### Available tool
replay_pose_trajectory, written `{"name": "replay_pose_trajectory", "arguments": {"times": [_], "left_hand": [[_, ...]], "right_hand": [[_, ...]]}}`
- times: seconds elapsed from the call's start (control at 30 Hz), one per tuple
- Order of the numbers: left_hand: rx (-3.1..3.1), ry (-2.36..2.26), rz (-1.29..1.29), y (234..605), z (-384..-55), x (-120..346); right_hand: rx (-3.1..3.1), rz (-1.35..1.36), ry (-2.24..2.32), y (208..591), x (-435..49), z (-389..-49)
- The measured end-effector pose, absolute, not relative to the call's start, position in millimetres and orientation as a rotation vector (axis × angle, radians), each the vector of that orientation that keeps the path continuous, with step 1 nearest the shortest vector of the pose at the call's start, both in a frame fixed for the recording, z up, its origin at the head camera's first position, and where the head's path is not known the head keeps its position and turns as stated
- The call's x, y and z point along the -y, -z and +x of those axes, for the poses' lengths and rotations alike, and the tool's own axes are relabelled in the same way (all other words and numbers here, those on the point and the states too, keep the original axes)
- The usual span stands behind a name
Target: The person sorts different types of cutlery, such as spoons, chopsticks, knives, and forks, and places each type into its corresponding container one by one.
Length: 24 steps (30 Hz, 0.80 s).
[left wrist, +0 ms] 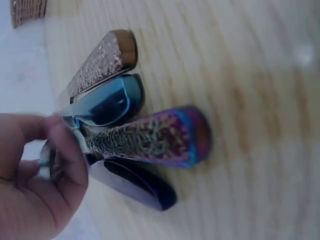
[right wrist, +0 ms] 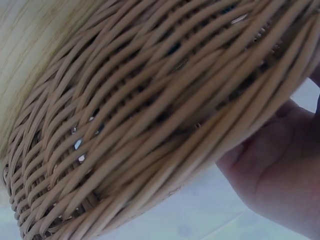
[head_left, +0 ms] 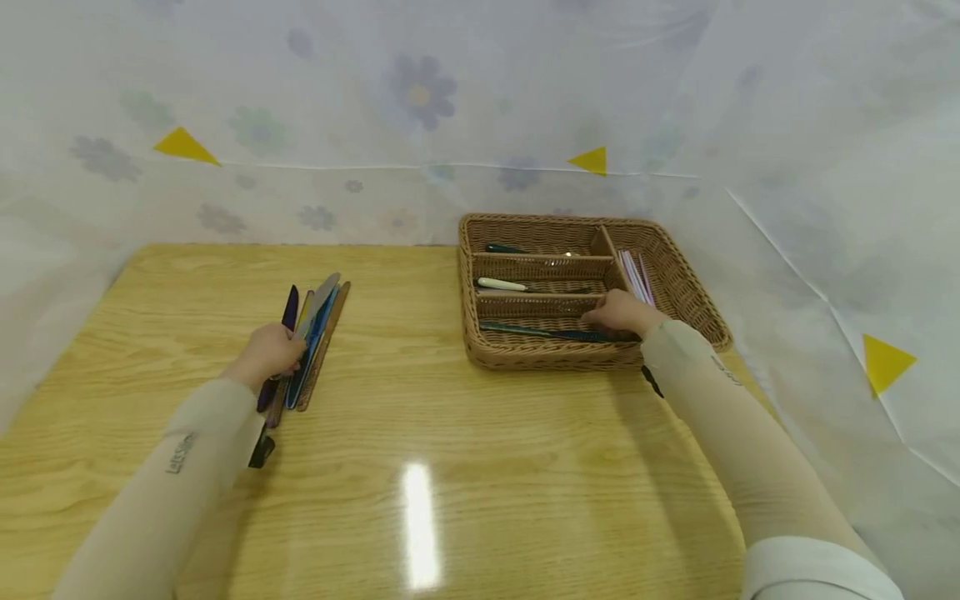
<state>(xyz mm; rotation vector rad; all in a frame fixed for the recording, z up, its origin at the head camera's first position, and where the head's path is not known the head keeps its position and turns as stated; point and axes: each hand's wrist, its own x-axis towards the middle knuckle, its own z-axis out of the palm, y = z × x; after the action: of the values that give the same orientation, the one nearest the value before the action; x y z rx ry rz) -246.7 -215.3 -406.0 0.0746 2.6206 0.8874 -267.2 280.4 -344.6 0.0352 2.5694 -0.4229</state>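
Observation:
My left hand pinches a knife with a broad silver blade over a bunch of knives on the table. In the left wrist view, a rose-gold knife handle, a blue knife handle, a rainbow knife handle and a dark purple knife handle fan out beside the fingers. My right hand reaches into the front compartment of a wicker basket, at the right end of a dark teal knife. Its fingertips are partly hidden, and I cannot tell whether they grip the knife.
The basket's middle compartment holds a white-handled utensil; the back one holds a dark green-handled utensil. Pale striped sticks lie in the right compartment. A floral sheet hangs behind the wooden table.

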Motion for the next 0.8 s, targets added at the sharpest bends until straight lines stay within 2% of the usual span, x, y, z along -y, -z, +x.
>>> {"name": "replay_pose_trajectory", "arguments": {"times": [0.33,0.8], "left_hand": [[-2.743,-1.214,-0.085,394.9,-237.9,220.8],[-2.497,-1.181,0.195,357.7,-223.6,200.1]], "right_hand": [[-2.562,0.047,0.478,341.3,-280.5,-268.2],[-2.672,0.070,0.721,336.4,-264.1,-270.1]]}}
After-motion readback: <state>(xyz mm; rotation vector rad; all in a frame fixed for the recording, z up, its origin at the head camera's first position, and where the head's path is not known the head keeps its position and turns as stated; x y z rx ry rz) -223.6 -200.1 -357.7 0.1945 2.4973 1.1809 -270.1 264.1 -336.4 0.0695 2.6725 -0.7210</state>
